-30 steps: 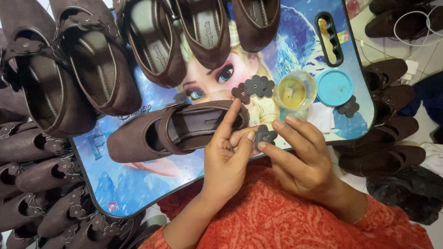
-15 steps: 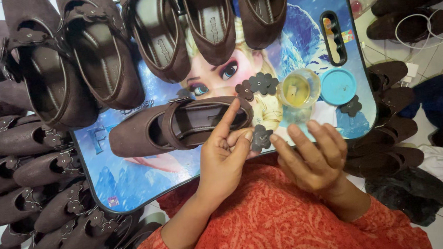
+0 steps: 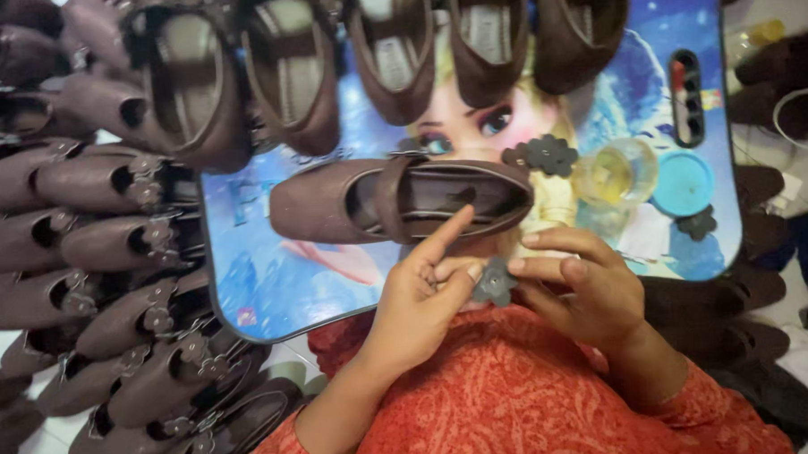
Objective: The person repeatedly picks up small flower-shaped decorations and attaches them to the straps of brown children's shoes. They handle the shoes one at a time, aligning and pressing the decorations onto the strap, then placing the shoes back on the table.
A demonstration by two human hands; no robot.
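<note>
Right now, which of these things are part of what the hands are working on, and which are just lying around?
In use:
left hand
right hand
grey flower trim pinched between both hands
brown shoe on the board
glue pot

Lying about:
blue lid
shoe pile
spare flower trims

Only one view here: a camera worn on the head, looking steeply down at the lap from close range. Facing a blue picture board (image 3: 272, 285) that lies flat and fills the middle of the frame. Nearest to the lens, at the bottom edge, below the board: an orange-red patterned garment (image 3: 518, 402) over the knees. Just over the board's near edge, both hands in close view, left hand (image 3: 420, 298) and right hand (image 3: 585, 292). Beyond the board's far edge, cut off by the top of the frame: a row of brown shoes (image 3: 291, 70). Left of the board, more brown shoes, seen from above. No second view, so no shared part.
</note>
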